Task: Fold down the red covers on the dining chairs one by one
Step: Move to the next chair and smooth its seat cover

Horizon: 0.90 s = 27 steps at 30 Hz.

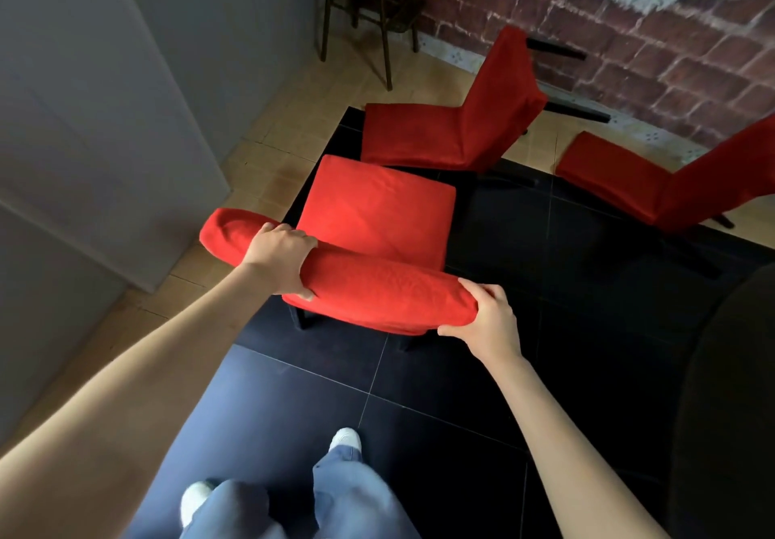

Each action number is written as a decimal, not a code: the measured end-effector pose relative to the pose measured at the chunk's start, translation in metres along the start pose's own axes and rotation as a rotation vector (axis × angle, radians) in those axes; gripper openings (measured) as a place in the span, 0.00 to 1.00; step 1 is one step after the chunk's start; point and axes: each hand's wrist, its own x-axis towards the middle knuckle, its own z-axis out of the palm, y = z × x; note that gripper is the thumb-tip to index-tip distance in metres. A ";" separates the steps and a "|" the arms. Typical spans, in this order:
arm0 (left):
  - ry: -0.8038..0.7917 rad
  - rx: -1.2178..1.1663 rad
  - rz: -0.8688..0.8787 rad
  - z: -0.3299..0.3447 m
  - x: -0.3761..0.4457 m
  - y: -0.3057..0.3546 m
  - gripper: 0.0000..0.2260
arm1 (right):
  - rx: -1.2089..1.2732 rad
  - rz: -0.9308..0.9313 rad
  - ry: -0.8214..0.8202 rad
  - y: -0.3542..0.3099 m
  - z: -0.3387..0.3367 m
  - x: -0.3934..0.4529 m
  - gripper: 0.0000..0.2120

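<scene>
A dining chair in a red cover (377, 211) stands right in front of me, seen from above and behind its backrest. My left hand (279, 255) grips the top edge of the covered backrest (377, 287), fingers over the front and thumb behind. My right hand (488, 314) grips the backrest's right corner, fingers curled over the red fabric. Two more chairs in red covers stand beyond: one (461, 127) straight ahead and one (654, 177) at the right.
A grey wall (84, 119) runs close on the left. A brick-pattern wall (629, 56) closes the back, with a dark wooden stool (369, 5) beside it. The floor is black tile (545, 287) near me and beige tile farther off. A dark rounded object (729, 391) fills the right edge.
</scene>
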 end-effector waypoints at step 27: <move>-0.003 -0.048 -0.064 0.034 -0.096 -0.028 0.40 | -0.007 0.003 -0.071 -0.040 0.038 -0.066 0.45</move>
